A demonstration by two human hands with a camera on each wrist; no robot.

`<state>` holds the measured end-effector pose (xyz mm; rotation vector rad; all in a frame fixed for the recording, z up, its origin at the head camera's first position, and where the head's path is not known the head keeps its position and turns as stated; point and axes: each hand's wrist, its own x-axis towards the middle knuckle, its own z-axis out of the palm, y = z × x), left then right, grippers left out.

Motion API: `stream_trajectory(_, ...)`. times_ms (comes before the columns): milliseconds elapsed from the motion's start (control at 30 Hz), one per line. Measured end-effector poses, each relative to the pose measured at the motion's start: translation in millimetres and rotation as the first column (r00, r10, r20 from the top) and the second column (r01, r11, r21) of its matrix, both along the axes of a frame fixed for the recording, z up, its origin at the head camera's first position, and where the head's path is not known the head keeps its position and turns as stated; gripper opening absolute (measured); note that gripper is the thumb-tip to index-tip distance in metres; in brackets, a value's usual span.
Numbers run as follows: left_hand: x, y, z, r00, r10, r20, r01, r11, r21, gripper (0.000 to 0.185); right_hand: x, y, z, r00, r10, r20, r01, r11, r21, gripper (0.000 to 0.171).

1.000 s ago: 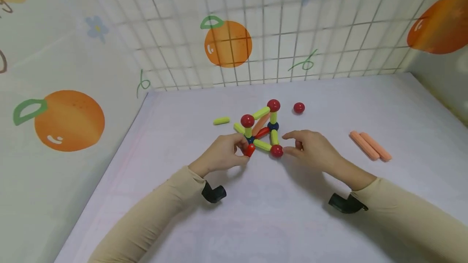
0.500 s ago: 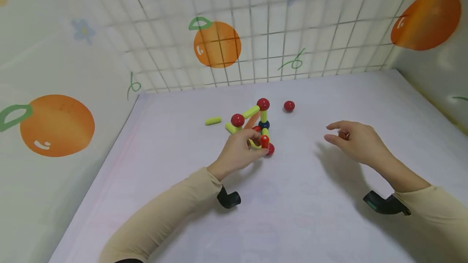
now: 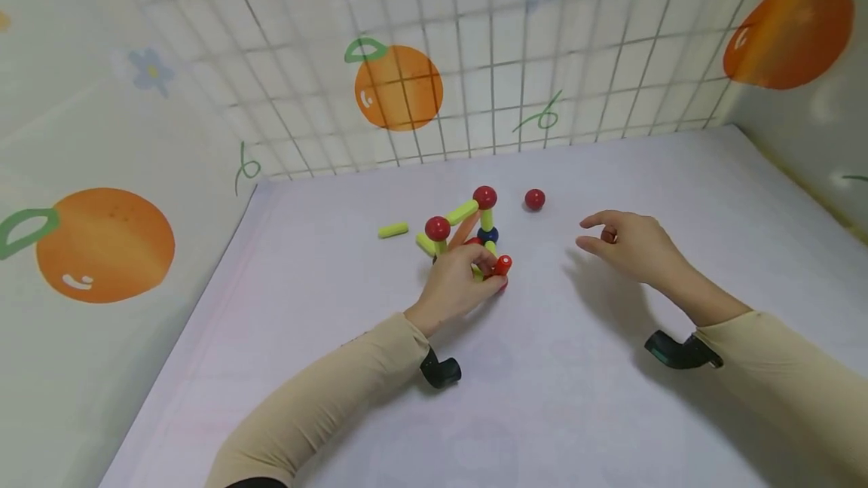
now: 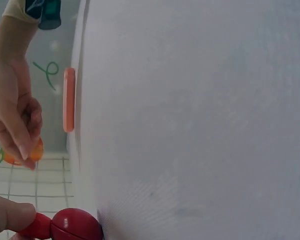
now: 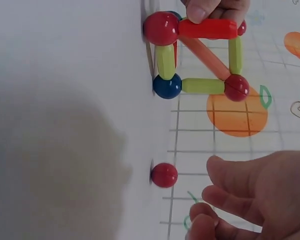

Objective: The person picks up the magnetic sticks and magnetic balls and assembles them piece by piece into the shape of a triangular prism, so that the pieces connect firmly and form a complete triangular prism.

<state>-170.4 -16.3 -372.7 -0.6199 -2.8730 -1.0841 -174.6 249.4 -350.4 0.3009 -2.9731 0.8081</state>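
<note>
My left hand (image 3: 453,283) pinches a red rod (image 5: 212,29) between thumb and fingers. The rod stands upright, its lower end against the red ball (image 5: 160,29) at the near corner of a ball-and-rod frame. Yellow-green rods (image 3: 463,212) join red and blue balls in this frame, and a slanted orange rod (image 5: 206,57) crosses one side of it. My left hand covers much of the frame's front in the head view. To the right, my right hand (image 3: 634,247) hovers above the table with fingers loosely bent and nothing in them.
A loose red ball (image 3: 534,199) lies behind and right of the frame. A loose yellow-green rod (image 3: 393,230) rests to its left. One orange rod (image 4: 69,100) shows on the table in the left wrist view. Printed sheeting (image 3: 305,81) encloses the table's back and sides.
My left hand has carried the red rod rightward from the frame's left part to the near red ball. My right hand has drawn away from that ball to the right, now hiding the orange rods.
</note>
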Motion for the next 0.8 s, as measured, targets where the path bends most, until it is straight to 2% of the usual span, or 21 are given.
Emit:
stream_trajectory(200, 1.4, -2.6, -3.9, 0.999, 0.031, -0.012, -0.031, 0.999, 0.016, 0.015, -36.0, -24.1, 3.3, 0.999, 0.004, 0.043, -0.006, 0.999, 0.041, 0.043)
stream_trajectory(433, 2.5, -1.0, -8.6, 1.000, 0.027, -0.006, -0.027, 0.999, 0.020, 0.016, -82.5, -39.4, -7.8, 0.993, -0.043, 0.106, 0.037, 0.998, 0.057, 0.050)
stream_trajectory(600, 2.4, -1.5, -7.8, 0.999, 0.032, -0.020, -0.031, 0.999, 0.024, 0.016, -98.9, -45.2, -9.1, 0.989, -0.067, 0.129, 0.060, 0.997, 0.054, 0.057)
stream_trajectory(800, 1.2, -6.9, -8.1, 0.999, 0.048, -0.021, -0.048, 0.998, 0.027, 0.017, -113.1, -52.3, -10.4, 0.984, -0.040, 0.172, 0.034, 0.999, 0.042, 0.059)
